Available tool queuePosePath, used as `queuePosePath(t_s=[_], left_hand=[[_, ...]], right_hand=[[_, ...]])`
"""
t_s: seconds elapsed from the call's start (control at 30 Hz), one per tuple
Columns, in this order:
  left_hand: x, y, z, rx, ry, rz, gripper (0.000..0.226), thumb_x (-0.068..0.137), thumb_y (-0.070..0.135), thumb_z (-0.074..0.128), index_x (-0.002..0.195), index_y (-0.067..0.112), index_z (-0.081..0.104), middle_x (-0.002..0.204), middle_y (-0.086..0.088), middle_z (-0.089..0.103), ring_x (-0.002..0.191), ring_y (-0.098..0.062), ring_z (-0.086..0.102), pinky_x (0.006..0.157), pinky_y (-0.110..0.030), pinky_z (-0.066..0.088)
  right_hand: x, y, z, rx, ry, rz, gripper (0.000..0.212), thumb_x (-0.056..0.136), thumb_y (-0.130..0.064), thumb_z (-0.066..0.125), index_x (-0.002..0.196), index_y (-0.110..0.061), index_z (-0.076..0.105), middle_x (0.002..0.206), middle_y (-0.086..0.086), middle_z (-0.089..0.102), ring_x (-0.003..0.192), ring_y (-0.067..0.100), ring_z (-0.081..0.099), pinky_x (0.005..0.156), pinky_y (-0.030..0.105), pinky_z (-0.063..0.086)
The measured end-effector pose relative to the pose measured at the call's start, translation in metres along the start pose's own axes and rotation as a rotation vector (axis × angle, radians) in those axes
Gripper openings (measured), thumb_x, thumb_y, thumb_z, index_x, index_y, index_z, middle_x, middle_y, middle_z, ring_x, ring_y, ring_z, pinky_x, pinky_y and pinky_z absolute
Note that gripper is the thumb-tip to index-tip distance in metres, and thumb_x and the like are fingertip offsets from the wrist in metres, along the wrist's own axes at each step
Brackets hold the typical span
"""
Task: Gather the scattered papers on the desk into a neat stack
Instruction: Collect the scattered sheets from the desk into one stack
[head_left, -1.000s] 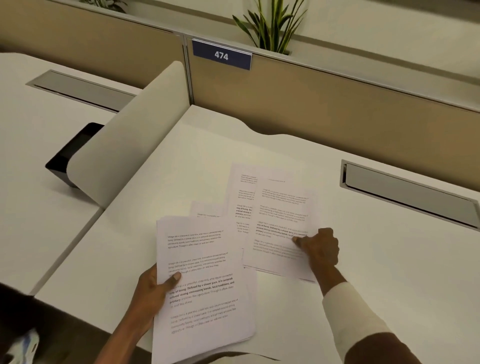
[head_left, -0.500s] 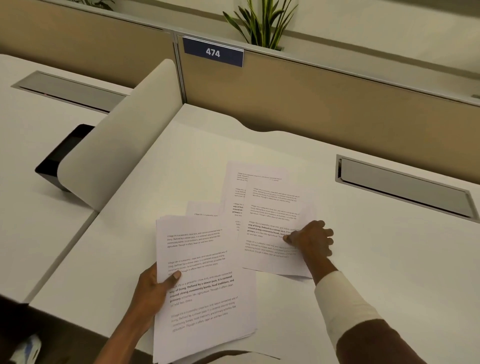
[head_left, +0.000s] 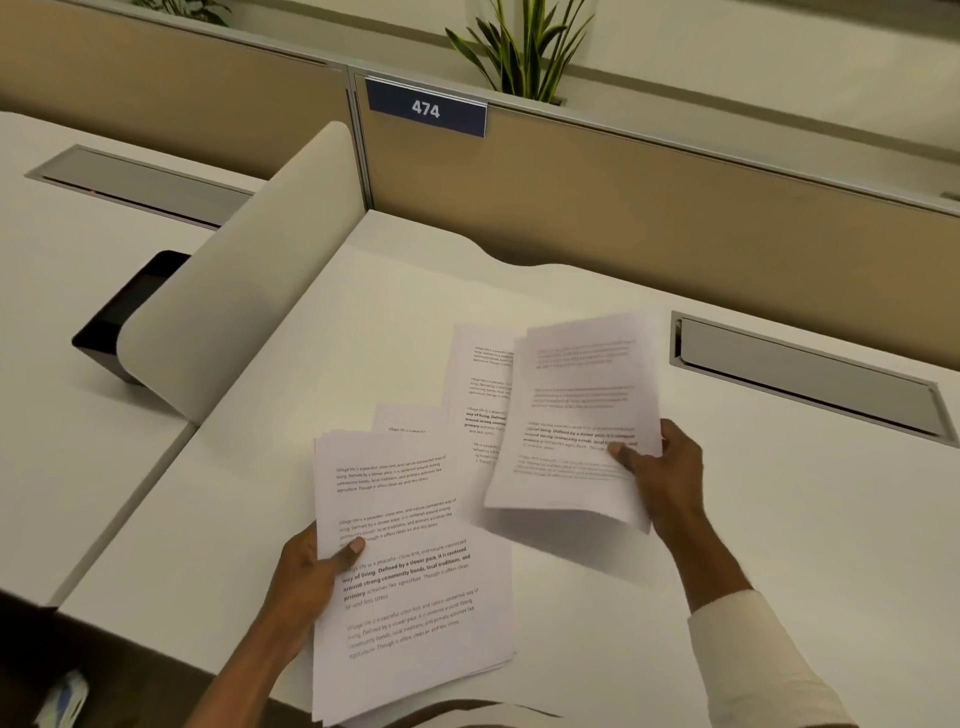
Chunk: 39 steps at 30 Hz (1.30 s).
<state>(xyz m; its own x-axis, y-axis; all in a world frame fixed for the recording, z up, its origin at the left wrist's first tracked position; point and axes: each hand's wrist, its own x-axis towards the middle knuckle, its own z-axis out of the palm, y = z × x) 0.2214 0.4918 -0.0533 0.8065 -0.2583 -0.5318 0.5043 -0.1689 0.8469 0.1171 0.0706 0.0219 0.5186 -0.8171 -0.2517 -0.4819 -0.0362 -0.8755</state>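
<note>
White sheets everywhere: my left hand (head_left: 306, 577) pinches the gathered stack (head_left: 410, 571) at the desk (head_left: 779, 519) front edge, my right hand (head_left: 670, 467) clamps a lifted sheet (head_left: 571, 415) by its side. It droops; I reckon it could snag the two loose pages (head_left: 480, 395) lying flat behind and scatter them.

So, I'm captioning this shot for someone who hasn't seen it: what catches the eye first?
Two hands, each gripping white printed pages: the left hand pins a thick sheaf at the white desk's near edge, the right hand lifts a curling sheet. Behind, a navy "474" sign tops the tan partition.
</note>
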Motion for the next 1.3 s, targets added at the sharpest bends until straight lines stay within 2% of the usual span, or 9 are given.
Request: queuePosePath(t_s=[0.13,0.23,0.43,0.57,0.7,0.83,1.0,1.17,1.3], left_hand=[[-0.005,0.003,0.000,-0.020,-0.012,-0.003,0.036,0.100,0.006,0.075,0.135,0.015,0.073,0.118,-0.009,0.086,0.101,-0.036,0.085,0.092,-0.062,0.066],[-0.005,0.003,0.003,-0.072,-0.014,-0.001,0.034,0.100,0.012,0.074,0.134,0.016,0.074,0.119,-0.010,0.085,0.101,-0.034,0.085,0.084,-0.052,0.070],[-0.014,0.013,0.014,-0.026,0.036,-0.034,0.038,0.100,0.060,0.060,0.120,0.034,0.078,0.108,0.008,0.087,0.093,-0.015,0.085,0.073,-0.026,0.066],[-0.015,0.008,0.014,-0.022,0.033,0.036,0.037,0.085,0.040,0.083,0.120,0.031,0.078,0.111,0.006,0.087,0.095,-0.021,0.086,0.070,-0.027,0.068],[-0.012,0.001,0.008,-0.002,0.030,0.042,0.034,0.096,0.014,0.080,0.127,0.028,0.076,0.115,0.003,0.087,0.098,-0.026,0.086,0.074,-0.036,0.071],[-0.008,-0.004,-0.001,-0.018,0.052,0.030,0.035,0.098,0.011,0.078,0.130,0.023,0.075,0.115,-0.002,0.087,0.099,-0.031,0.085,0.080,-0.047,0.071],[-0.008,-0.010,-0.006,-0.017,0.064,0.030,0.031,0.097,0.010,0.078,0.126,0.023,0.076,0.112,-0.001,0.087,0.096,-0.030,0.086,0.074,-0.044,0.071],[-0.004,-0.012,-0.006,-0.020,0.057,0.024,0.033,0.097,0.011,0.078,0.128,0.022,0.075,0.114,-0.002,0.087,0.098,-0.033,0.085,0.084,-0.056,0.069],[-0.003,-0.015,-0.007,-0.013,0.050,0.032,0.034,0.097,0.014,0.079,0.129,0.024,0.075,0.116,0.000,0.087,0.100,-0.030,0.085,0.081,-0.050,0.071]], right_hand=[[-0.016,-0.011,-0.003,0.285,-0.240,-0.014,0.041,0.076,-0.002,0.095,0.110,-0.019,0.082,0.106,0.002,0.086,0.093,0.021,0.085,0.075,0.031,0.067],[-0.042,0.002,0.023,0.276,-0.421,-0.003,0.044,0.075,0.000,0.095,0.116,-0.009,0.081,0.111,0.011,0.085,0.101,0.033,0.083,0.083,0.041,0.068],[-0.107,0.039,0.086,0.114,-0.631,0.021,0.048,0.073,-0.010,0.099,0.115,-0.014,0.076,0.111,-0.001,0.086,0.102,0.022,0.083,0.089,0.041,0.066],[-0.123,0.042,0.107,-0.177,-0.679,0.013,0.057,0.069,-0.040,0.098,0.115,-0.023,0.070,0.112,-0.009,0.083,0.100,0.012,0.080,0.091,0.042,0.066],[-0.105,0.023,0.108,-0.503,-0.399,-0.025,0.045,0.072,-0.065,0.085,0.087,-0.026,0.068,0.088,-0.015,0.075,0.085,0.012,0.071,0.079,0.035,0.058],[-0.059,0.001,0.097,-0.633,-0.080,-0.017,0.063,0.078,-0.071,0.080,0.115,-0.022,0.069,0.119,0.004,0.070,0.117,0.030,0.066,0.095,0.043,0.055],[-0.008,-0.022,0.092,-0.822,-0.039,0.088,0.099,0.078,-0.078,0.076,0.138,-0.002,0.053,0.140,0.021,0.057,0.135,0.041,0.052,0.106,0.051,0.047],[0.006,-0.036,0.100,-0.851,-0.070,0.149,0.108,0.071,-0.079,0.081,0.138,0.000,0.051,0.144,0.022,0.049,0.138,0.040,0.046,0.106,0.051,0.048],[0.008,-0.042,0.114,-0.961,-0.100,0.185,0.114,0.059,-0.081,0.086,0.135,-0.002,0.055,0.139,0.020,0.048,0.133,0.039,0.046,0.105,0.048,0.046]])
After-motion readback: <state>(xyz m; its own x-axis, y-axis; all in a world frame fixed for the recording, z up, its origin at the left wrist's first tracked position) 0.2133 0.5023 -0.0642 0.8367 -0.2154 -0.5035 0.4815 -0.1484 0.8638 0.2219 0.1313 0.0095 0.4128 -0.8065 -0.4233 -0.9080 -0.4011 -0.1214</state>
